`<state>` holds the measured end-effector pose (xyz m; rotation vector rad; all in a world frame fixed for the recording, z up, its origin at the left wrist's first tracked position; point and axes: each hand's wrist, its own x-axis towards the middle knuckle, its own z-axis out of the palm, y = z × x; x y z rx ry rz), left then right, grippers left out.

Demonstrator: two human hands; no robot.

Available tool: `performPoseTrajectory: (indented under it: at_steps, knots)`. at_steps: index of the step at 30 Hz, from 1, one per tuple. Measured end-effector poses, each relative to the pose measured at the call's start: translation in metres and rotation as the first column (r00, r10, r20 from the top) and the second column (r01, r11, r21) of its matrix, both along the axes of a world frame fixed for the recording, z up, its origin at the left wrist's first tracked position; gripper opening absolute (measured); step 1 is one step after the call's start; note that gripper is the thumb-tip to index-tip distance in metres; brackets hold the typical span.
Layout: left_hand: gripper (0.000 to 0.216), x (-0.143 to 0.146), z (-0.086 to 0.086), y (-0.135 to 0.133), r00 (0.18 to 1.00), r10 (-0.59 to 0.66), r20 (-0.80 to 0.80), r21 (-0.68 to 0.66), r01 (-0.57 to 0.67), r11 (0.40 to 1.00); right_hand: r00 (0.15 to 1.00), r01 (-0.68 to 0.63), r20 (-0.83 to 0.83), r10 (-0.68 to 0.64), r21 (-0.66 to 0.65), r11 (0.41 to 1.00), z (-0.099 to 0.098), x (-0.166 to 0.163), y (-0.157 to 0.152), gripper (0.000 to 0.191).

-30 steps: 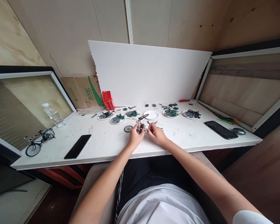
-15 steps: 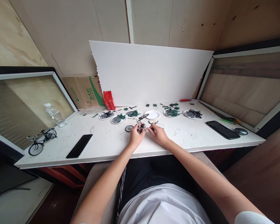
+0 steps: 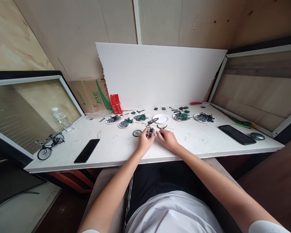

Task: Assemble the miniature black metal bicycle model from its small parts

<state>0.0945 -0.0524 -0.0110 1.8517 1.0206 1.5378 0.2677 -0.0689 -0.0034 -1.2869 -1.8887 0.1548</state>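
Observation:
My left hand (image 3: 144, 142) is closed around a small black model bicycle frame (image 3: 149, 128) held just above the white table (image 3: 116, 149). My right hand (image 3: 166, 138) rests beside it, fingertips pinched toward the frame; what they hold is too small to see. A loose small wheel (image 3: 137, 133) lies on the table left of my left hand. An empty white paper plate (image 3: 161, 118) sits just behind the frame.
Paper plates with green and black parts (image 3: 126, 123) (image 3: 181, 116) (image 3: 204, 118) line the back. A finished model bicycle (image 3: 49, 145), a water bottle (image 3: 62, 119) and a phone (image 3: 87, 150) lie left. Another phone (image 3: 237, 134) and a mouse (image 3: 257, 136) lie right. A red box (image 3: 116, 104) stands at the back.
The view has shifted a little, so everything sits slightly further right. My hands stay together on the small frame with barely any movement.

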Motion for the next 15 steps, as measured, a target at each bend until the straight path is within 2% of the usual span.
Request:
performPoseTrajectory:
  at_steps: [15]
  knots:
    - [0.03,0.0003,0.0021,-0.0003,1.0,0.014,-0.016,0.005,-0.014,1.0,0.998,0.014,-0.057,-0.014,0.009,1.0,0.0039,-0.001,-0.0035,0.033]
